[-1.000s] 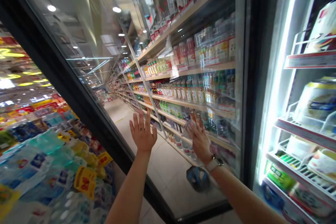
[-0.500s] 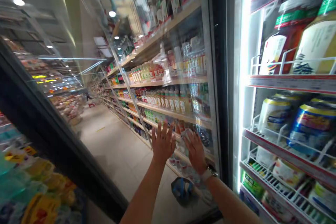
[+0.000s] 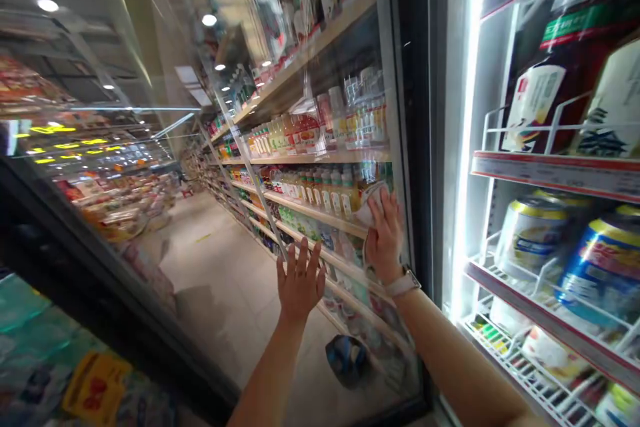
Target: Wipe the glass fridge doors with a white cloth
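In front of me stands a cooler's glass door [image 3: 210, 320] with a dark frame. My left hand [image 3: 300, 283] lies against the glass, fingers spread and nothing in it. Higher up and to the right, my right hand [image 3: 385, 237] presses a crumpled white cloth [image 3: 369, 203] onto the pane near the door's edge. A watch with a pale strap [image 3: 403, 282] sits on my right wrist. The cloth is partly hidden under my fingers.
Lit cooler shelves [image 3: 555, 173] on the right hold large bottles [image 3: 537, 97] and cans [image 3: 535, 230] behind wire rails. Through the glass appear wooden shelves of bottles [image 3: 320, 190], a tiled aisle [image 3: 200, 267] and a dark bluish object [image 3: 346, 360] low down. Packaged goods [image 3: 95, 387] fill the lower left.
My right hand has slid up and slightly right across the glass with the cloth. My left hand stays on the pane, a little lower and to the left.
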Tool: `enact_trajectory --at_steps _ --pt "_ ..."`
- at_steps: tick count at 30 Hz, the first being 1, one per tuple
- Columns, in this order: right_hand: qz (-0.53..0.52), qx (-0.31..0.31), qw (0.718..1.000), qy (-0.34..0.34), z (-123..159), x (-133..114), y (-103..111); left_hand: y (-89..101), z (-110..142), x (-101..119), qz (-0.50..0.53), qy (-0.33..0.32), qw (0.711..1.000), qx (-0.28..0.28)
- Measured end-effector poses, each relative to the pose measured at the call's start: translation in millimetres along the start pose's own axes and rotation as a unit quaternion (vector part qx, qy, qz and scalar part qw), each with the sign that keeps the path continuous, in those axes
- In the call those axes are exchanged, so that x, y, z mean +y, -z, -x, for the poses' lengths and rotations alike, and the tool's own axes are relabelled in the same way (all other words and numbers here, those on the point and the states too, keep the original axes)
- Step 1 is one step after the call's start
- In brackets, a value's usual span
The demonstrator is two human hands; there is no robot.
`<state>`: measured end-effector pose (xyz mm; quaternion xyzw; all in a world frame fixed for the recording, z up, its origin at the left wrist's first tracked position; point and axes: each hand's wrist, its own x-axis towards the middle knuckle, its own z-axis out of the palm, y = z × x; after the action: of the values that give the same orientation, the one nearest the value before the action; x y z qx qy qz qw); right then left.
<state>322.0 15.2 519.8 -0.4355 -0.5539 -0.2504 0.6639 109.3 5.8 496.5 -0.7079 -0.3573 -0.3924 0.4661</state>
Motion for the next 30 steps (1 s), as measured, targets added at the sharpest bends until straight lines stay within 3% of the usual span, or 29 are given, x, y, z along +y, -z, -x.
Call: enact_trajectory --at_steps 2,7,10,12,14,19,22,25,30 --pt "0.0 -0.005 1.0 -0.002 27.5 7.9 2.3 0.9 -0.3 -0.1 0.0 0.0 1.0 0.003" --pt "0.037 -0.047 0.997 -0.05 162.4 32.5 11.8 5.0 -3.2 2.7 -0.025 -0.009 1.0 0.016" --pt "0.053 -0.085 0.992 -0.075 215.9 40.3 20.3 6.6 -3.7 4.8 -0.028 -0.008 0.999 0.022" --pt "0.049 -0.094 0.992 -0.072 217.2 42.0 24.1 6.9 -3.0 5.4 -0.022 -0.004 0.999 0.026" --pt "0.042 -0.08 0.994 -0.055 189.2 43.0 25.5 6.6 -1.5 5.3 -0.014 0.003 1.0 0.023" --pt "-0.009 0.01 1.0 0.011 54.4 46.3 24.1 5.4 2.1 4.2 -0.006 0.015 1.0 0.018" --pt "-0.025 0.03 0.998 0.039 6.0 47.3 21.6 5.9 2.8 4.5 0.002 0.018 1.0 0.02" --pt "-0.013 0.018 0.999 0.032 23.0 48.6 19.0 7.2 2.7 5.5 0.018 0.022 1.0 0.011" --pt "0.035 -0.041 0.999 -0.01 152.0 53.5 20.5 9.8 0.7 7.0 -0.003 0.014 1.0 0.017"
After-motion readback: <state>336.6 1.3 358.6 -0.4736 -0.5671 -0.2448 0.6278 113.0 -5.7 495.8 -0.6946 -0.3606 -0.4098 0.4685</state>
